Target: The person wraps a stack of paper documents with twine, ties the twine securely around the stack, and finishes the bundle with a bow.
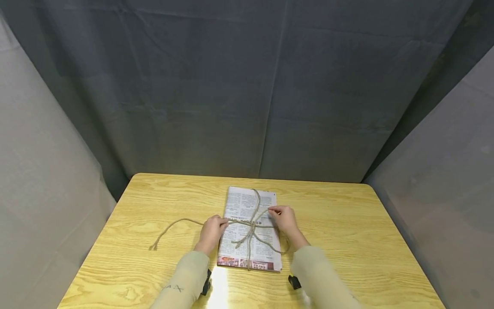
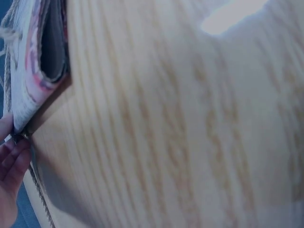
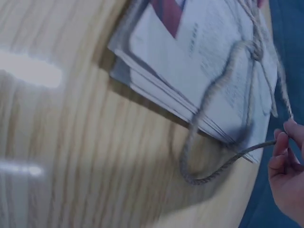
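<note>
A folded stack of newspapers point(image 1: 235, 201) lies on the table, bound lengthwise and crosswise by a tan rope point(image 1: 185, 219). Near the middle of its top is a knot point(image 1: 252, 224), with a loop and a short frayed end beside it. My left hand point(image 1: 212, 231) pinches the rope at the stack's left edge; a loose tail runs on leftward from there. Over the right edge, my right hand point(image 1: 285, 221) pinches another stretch of rope between thumb and fingertips. In the right wrist view, a slack rope loop point(image 3: 209, 92) hangs past the layered newspaper edge and rises to that hand.
The wood-grain table point(image 1: 154, 193) extends on both sides of the stack. A dark grey curtain point(image 1: 193, 107) closes off the back, and lighter cloth panels point(image 1: 42, 171) stand left and right. Black wrist devices point(image 1: 294, 282) show below the sleeves.
</note>
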The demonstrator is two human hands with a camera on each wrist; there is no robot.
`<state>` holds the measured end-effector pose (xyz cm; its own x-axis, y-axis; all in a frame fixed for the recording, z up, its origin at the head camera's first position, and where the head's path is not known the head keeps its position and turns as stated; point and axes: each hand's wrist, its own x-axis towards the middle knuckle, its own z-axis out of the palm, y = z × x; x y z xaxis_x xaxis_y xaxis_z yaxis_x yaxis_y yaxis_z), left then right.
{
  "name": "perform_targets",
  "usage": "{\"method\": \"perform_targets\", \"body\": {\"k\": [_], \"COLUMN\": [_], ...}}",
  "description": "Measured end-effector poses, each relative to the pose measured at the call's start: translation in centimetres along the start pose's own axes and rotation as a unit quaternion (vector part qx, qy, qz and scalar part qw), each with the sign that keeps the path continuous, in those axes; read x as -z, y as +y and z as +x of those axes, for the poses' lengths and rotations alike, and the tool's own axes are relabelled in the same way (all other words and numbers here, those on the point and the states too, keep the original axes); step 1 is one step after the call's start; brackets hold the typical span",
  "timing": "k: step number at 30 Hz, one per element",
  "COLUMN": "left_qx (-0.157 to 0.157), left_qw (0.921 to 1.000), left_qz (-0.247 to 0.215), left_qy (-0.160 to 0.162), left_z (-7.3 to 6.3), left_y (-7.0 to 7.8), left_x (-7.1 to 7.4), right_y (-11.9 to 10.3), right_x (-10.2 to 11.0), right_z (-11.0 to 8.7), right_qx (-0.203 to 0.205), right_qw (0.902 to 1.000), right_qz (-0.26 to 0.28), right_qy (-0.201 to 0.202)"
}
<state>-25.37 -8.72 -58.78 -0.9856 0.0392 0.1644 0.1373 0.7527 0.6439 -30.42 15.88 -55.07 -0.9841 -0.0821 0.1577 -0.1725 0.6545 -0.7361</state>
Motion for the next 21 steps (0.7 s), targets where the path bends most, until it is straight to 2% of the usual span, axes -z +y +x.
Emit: {"method": "perform_targets", "body": {"k": [4, 11, 13, 15, 17, 19, 21], "left_qx": [0.001, 0.003, 0.002, -0.002, -0.001, 0.000, 0.002], "left_qw": [1.0000, 1.0000, 1.0000, 1.0000, 1.0000, 1.0000, 1.0000], "left_qz": [0.005, 0.000, 0.000, 0.004, 0.003, 0.003, 0.005], "left_qy": [0.001, -0.003, -0.001, 0.003, 0.002, 0.001, 0.001], "left_z": [0.0, -0.1, -0.1, -0.1, -0.1, -0.1, 0.0], "left_y": [0.0, 0.1, 0.1, 0.1, 0.1, 0.0, -0.1], "left_x": [0.0, 0.1, 0.1, 0.1, 0.0, 0.0, -0.1], "right_y": [0.0, 0.0, 0.2, 0.4, 0.7, 1.1, 1.5], "right_x": [-1.0, -1.6, -1.5, -1.1, -0.6, 0.1, 0.8], "right_z": [0.0, -0.6, -0.8, -1.0, -1.3, -1.7, -2.3], "right_qx": [0.013, 0.050, 0.059, 0.054, 0.038, -0.001, -0.058], "right_qw": [0.9998, 0.9961, 0.9951, 0.9965, 0.9990, 0.9996, 0.9960], "right_qz": [-0.011, 0.018, 0.023, 0.025, 0.015, -0.017, -0.054], "right_qy": [-0.004, -0.070, -0.076, -0.058, -0.020, 0.021, 0.042]}}
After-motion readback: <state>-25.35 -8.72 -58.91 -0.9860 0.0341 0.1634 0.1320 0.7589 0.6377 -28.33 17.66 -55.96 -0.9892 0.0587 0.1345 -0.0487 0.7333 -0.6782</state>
